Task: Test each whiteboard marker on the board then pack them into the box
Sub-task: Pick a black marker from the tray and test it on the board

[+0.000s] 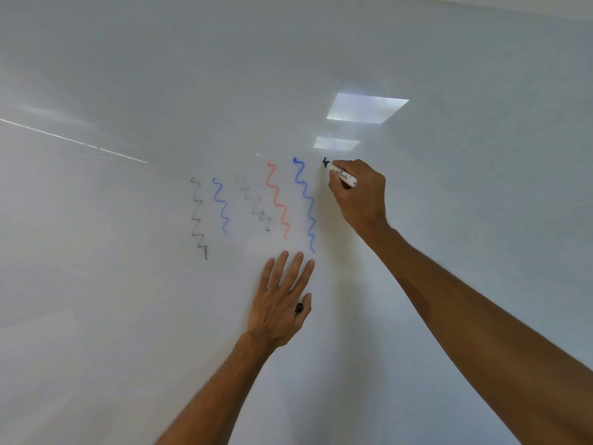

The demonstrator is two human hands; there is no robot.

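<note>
Head view, close, facing whiteboard (128,75)

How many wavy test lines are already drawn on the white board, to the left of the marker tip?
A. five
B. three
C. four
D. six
A: the glossy white board bears five wavy lines, from left to right grey, blue, faint grey, red and blue, all left of the white-barrelled marker in the right hand.

Ceiling light reflections (367,108): two pale rectangular patches, larger above smaller, upper right of centre. Thin bright streak (73,141): slanted line at left, running down toward centre, broken in places.
</note>
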